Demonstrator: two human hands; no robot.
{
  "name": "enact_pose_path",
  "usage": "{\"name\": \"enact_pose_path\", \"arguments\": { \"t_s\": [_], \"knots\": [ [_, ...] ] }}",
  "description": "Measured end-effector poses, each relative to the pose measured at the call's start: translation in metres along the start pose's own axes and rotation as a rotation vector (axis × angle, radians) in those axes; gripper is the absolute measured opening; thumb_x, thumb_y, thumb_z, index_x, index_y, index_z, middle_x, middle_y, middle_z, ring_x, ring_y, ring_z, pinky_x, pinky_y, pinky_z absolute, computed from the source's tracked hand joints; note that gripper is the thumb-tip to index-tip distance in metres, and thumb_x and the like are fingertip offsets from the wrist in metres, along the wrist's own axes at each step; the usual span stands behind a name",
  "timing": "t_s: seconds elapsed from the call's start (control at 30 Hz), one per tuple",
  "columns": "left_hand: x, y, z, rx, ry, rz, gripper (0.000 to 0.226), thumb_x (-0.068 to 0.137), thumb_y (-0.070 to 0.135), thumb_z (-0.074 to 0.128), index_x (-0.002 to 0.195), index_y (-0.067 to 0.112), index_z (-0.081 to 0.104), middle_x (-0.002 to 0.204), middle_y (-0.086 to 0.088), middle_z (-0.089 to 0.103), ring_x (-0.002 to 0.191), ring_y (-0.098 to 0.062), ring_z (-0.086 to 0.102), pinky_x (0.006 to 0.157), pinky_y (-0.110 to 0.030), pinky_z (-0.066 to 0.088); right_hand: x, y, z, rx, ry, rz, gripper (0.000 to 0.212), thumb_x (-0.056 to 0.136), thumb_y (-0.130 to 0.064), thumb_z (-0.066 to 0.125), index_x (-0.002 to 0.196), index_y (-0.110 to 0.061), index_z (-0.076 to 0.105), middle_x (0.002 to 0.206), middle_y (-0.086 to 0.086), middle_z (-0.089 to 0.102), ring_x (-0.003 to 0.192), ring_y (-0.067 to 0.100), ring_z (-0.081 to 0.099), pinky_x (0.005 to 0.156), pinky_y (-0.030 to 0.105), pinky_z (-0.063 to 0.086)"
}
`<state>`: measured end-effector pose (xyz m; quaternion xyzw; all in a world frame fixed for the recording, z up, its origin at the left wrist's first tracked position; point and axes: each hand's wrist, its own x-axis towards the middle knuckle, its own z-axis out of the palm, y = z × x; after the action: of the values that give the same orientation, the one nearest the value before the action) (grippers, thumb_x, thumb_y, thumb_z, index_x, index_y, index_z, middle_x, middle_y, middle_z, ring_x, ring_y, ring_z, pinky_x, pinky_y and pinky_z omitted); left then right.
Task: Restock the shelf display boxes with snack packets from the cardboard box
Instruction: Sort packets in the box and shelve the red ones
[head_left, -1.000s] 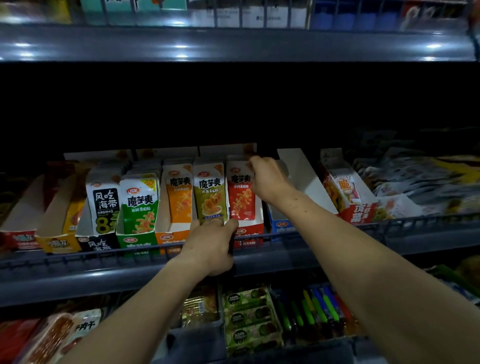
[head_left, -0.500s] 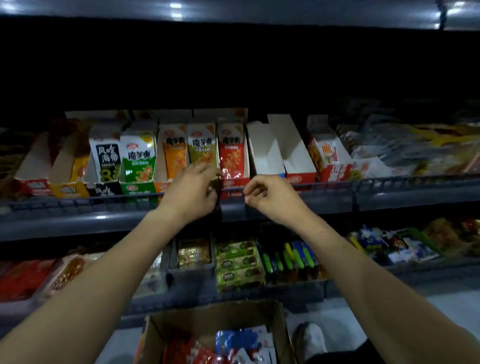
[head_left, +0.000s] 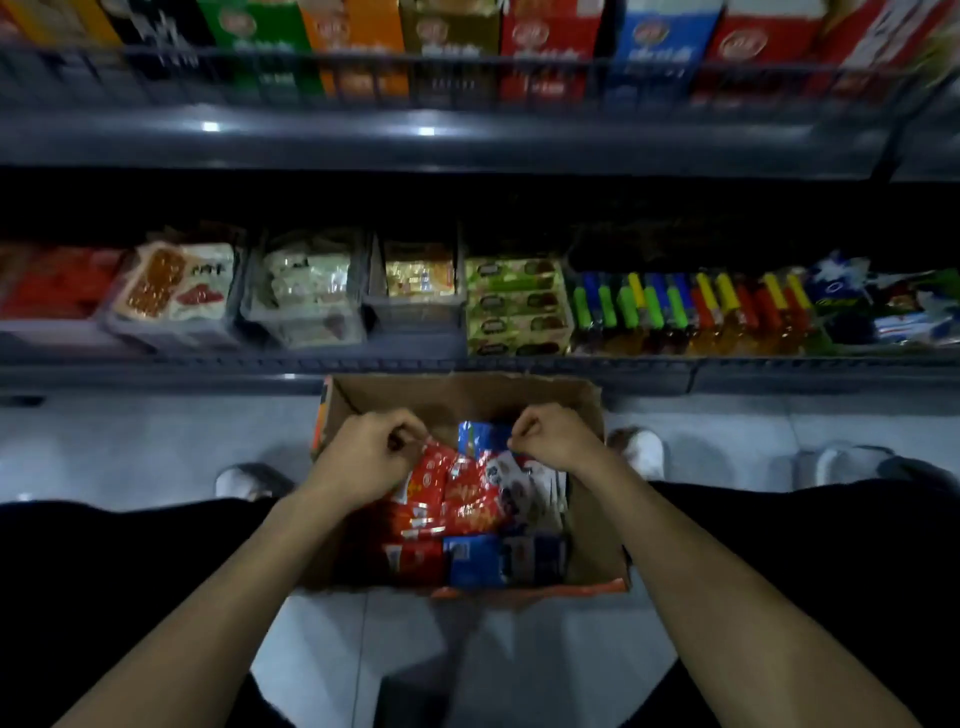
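Nearest to you, your two forearms run forward from the bottom corners, over your dark-clothed legs and a pale tiled floor (head_left: 156, 457). Between your knees sits the open cardboard box (head_left: 592, 519), its far flap standing up against the shelf base. Inside lie snack packets (head_left: 467, 499): a loose heap of red foil ones in the middle and left, with blue ones along the near wall and at the far end. They overlap too much for a firm count, and the print on them is too blurred to read.

Your left hand (head_left: 363, 457) is down in the box with fingers curled, pinching the top edge of a red packet. Your right hand (head_left: 556, 441) is curled the same way over the blue and white packets; it seems to nip an edge, though the blur leaves that unsure.

Three pale shoes (head_left: 641, 452) show on the floor: one left of the box, one just right of it, another further right.

Beyond the box is the lower shelf (head_left: 156, 371), holding red packs, tray packs, a grey bin of gold sweets, four stacked green bars and a row of bottles with green, yellow, blue and red tops.

Farthest, the upper shelf's display boxes (head_left: 550, 47) stand behind a wire rail: green, orange, olive, red, blue, red, each with a round logo you cannot read.
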<state>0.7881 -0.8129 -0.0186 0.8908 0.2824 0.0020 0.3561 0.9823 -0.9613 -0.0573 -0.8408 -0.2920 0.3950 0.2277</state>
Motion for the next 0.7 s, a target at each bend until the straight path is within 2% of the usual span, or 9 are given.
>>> {"name": "enact_pose_path", "arguments": {
  "t_s": [0.07,0.13,0.23,0.3,0.37,0.5,0.57,0.7],
  "knots": [
    [-0.007,-0.014,0.015,0.003,-0.053,-0.059,0.017,0.083,0.009,0.065,0.093,0.022,0.071,0.09,0.012,0.068,0.087,-0.004,0.063,0.077,-0.014,0.043,0.015,0.024,0.027,-0.032,-0.02,0.064,0.004,0.088,-0.02,0.066,0.088,-0.016,0.068,0.093,0.0,0.068,0.094,0.017,0.063,0.08,0.027,0.049],
    [-0.015,-0.024,0.028,-0.046,-0.049,-0.112,0.018,0.082,0.006,0.065,0.091,0.02,0.072,0.085,0.014,0.067,0.082,-0.002,0.063,0.075,-0.008,0.043,0.026,0.047,0.056,-0.097,-0.017,0.097,0.01,0.09,-0.02,0.062,0.096,-0.014,0.067,0.106,0.005,0.068,0.103,0.022,0.062,0.087,0.028,0.048],
    [-0.027,-0.037,0.048,-0.122,-0.041,-0.212,0.018,0.082,0.001,0.065,0.089,0.016,0.072,0.081,0.015,0.065,0.077,0.004,0.059,0.072,0.002,0.038,0.035,0.079,0.092,-0.191,-0.059,0.171,0.027,0.088,-0.017,0.061,0.113,-0.007,0.059,0.115,0.012,0.063,0.106,0.03,0.059,0.086,0.031,0.047],
    [-0.033,-0.044,0.059,-0.155,-0.074,-0.28,0.019,0.083,0.001,0.065,0.09,0.017,0.072,0.084,0.014,0.066,0.08,0.003,0.06,0.072,0.004,0.037,0.042,0.097,0.109,-0.216,-0.011,0.204,0.037,0.086,-0.021,0.064,0.119,-0.007,0.056,0.12,0.014,0.06,0.109,0.033,0.057,0.09,0.035,0.049],
    [-0.036,-0.048,0.066,-0.165,-0.115,-0.327,0.02,0.084,0.004,0.065,0.089,0.023,0.071,0.087,0.015,0.066,0.086,0.001,0.061,0.076,0.0,0.04,0.048,0.107,0.121,-0.206,0.031,0.25,0.046,0.082,-0.025,0.068,0.123,-0.009,0.054,0.125,0.016,0.058,0.112,0.033,0.055,0.094,0.041,0.05],
    [-0.037,-0.053,0.072,-0.183,-0.174,-0.39,0.02,0.087,0.009,0.065,0.087,0.029,0.066,0.096,0.016,0.064,0.098,-0.004,0.06,0.088,-0.018,0.045,0.059,0.109,0.128,-0.174,0.108,0.316,0.047,0.08,-0.017,0.07,0.123,-0.009,0.053,0.125,0.016,0.055,0.111,0.033,0.056,0.088,0.04,0.054],
    [-0.036,-0.053,0.071,-0.184,-0.182,-0.416,0.017,0.089,0.01,0.064,0.089,0.027,0.066,0.099,0.014,0.062,0.102,-0.005,0.057,0.09,-0.02,0.044,0.064,0.108,0.126,-0.154,0.168,0.294,0.038,0.083,-0.016,0.068,0.117,-0.007,0.055,0.121,0.016,0.057,0.109,0.033,0.058,0.085,0.037,0.054],
    [-0.034,-0.058,0.072,-0.189,-0.192,-0.447,0.014,0.09,0.011,0.063,0.091,0.025,0.065,0.108,0.006,0.064,0.11,-0.012,0.057,0.091,-0.021,0.042,0.063,0.104,0.117,-0.169,0.144,0.176,0.016,0.09,-0.021,0.065,0.101,-0.009,0.067,0.108,0.01,0.067,0.1,0.026,0.062,0.083,0.034,0.054]
  ]
}}
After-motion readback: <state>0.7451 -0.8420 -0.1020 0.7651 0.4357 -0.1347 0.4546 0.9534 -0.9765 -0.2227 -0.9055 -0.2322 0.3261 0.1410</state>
